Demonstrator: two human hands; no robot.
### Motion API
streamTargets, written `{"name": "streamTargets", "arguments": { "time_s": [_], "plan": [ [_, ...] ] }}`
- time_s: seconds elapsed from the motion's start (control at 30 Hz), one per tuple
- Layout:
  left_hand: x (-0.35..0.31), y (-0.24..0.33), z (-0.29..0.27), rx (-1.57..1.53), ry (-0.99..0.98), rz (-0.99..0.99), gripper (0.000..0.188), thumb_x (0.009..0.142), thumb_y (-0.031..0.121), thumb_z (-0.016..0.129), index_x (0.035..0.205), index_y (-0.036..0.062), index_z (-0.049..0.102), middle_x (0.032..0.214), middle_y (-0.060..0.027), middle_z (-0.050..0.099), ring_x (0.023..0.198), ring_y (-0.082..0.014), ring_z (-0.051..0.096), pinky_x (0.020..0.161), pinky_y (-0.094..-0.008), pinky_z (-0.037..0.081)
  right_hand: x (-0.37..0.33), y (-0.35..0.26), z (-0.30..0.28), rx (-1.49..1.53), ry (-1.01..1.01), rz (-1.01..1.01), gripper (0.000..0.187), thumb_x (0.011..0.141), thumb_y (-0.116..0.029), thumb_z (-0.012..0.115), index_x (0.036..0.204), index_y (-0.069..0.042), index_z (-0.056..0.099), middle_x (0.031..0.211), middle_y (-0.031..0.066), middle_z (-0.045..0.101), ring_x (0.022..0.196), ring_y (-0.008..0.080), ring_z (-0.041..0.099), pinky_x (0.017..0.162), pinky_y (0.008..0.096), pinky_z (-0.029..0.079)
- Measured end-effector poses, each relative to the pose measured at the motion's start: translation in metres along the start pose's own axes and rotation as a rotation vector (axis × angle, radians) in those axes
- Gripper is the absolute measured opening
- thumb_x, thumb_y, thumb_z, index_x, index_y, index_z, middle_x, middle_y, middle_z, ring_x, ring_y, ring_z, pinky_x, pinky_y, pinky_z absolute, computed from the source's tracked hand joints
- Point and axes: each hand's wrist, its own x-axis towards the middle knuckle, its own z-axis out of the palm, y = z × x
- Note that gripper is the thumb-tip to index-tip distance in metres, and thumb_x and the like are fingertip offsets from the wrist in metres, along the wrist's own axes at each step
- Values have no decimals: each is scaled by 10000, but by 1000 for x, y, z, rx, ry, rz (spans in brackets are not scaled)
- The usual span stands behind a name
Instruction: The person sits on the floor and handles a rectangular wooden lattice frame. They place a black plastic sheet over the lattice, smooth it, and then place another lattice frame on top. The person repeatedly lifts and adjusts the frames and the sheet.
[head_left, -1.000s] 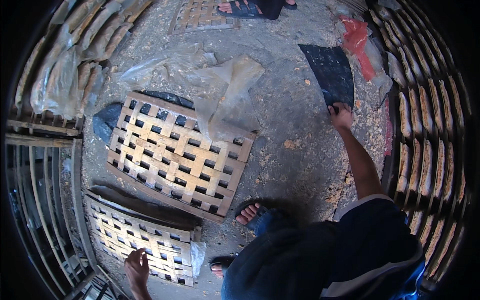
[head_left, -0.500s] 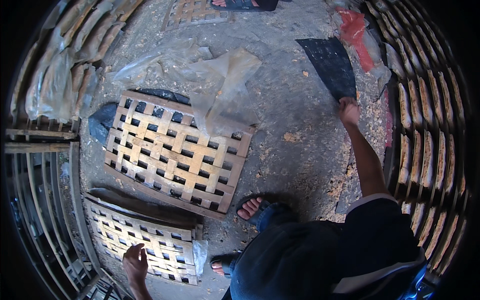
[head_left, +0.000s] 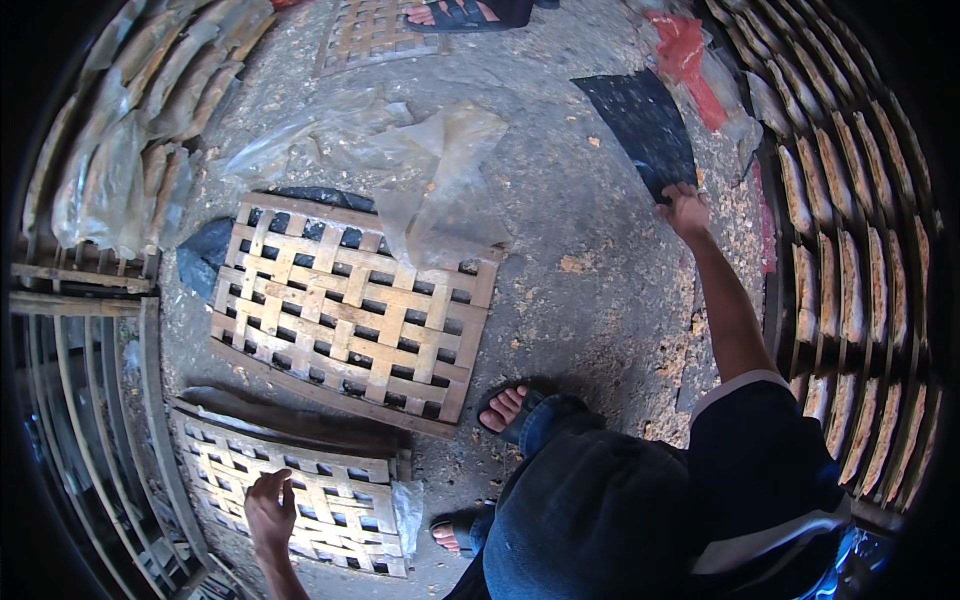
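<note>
A black plastic sheet [head_left: 643, 130] spreads over the floor at the upper right. My right hand [head_left: 686, 210] is closed on its near corner, arm stretched forward. At lower left my left hand [head_left: 270, 505] hovers over a woven wooden lattice tray [head_left: 330, 490], fingers loosely bent, thumb apart, nothing held. That tray lies on top of other flat pieces. A larger lattice tray [head_left: 350, 310] rests beyond it, and a crumpled clear plastic sheet [head_left: 435, 185] covers part of its far edge. Dark plastic [head_left: 205, 255] shows from under its left side.
Racks of trays with slab-like pieces [head_left: 850, 285] line the right. On the left stand plastic-covered stacked trays [head_left: 120, 170] and a slatted wooden rack [head_left: 85, 400]. Red plastic [head_left: 690, 65] lies far right. Another person's sandalled foot [head_left: 455, 14] is at the top, beside a tray [head_left: 365, 40]. Crumbs litter the floor.
The view has shifted slightly. My right hand has turned a little on the black sheet's corner and still grips it. My left hand stays over the near tray.
</note>
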Motion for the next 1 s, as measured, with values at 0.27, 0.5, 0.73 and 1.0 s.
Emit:
{"name": "streamTargets", "arguments": {
  "time_s": [0.27,0.5,0.73,1.0],
  "plan": [
    [-25,-11,-5,11,11,-55,140,869,33,641,995,36,701,838,-160,698,766,-342,675,712,-445,516,22,19,8,-115,172,41,182,894,-287,662,989,-133,679,1040,78,668,1034,290,637,877,475,474],
    [-3,-38,-128,371,194,-19,205,965,30,551,1071,61,723,885,-142,733,731,-221,688,681,-338,566,149,-131,-193,535,529,-266,230,954,-271,642,996,-49,682,945,170,705,835,338,692,740,431,532],
    [78,13,-185,101,622,73,344,904,108,655,1237,23,644,1119,-185,691,1038,-330,673,857,-414,556,125,-388,-428,877,-9,-1000,103,967,-99,632,1028,-24,668,939,15,656,891,89,570,794,262,475],
    [58,20,-116,-344,629,-163,848,830,492,771,1453,5,464,1312,-232,561,1234,-366,567,1051,-465,471,9,-554,-536,319,-390,-1591,117,969,-148,650,1009,-41,674,889,16,650,846,111,573,768,295,478]
  ]
}}
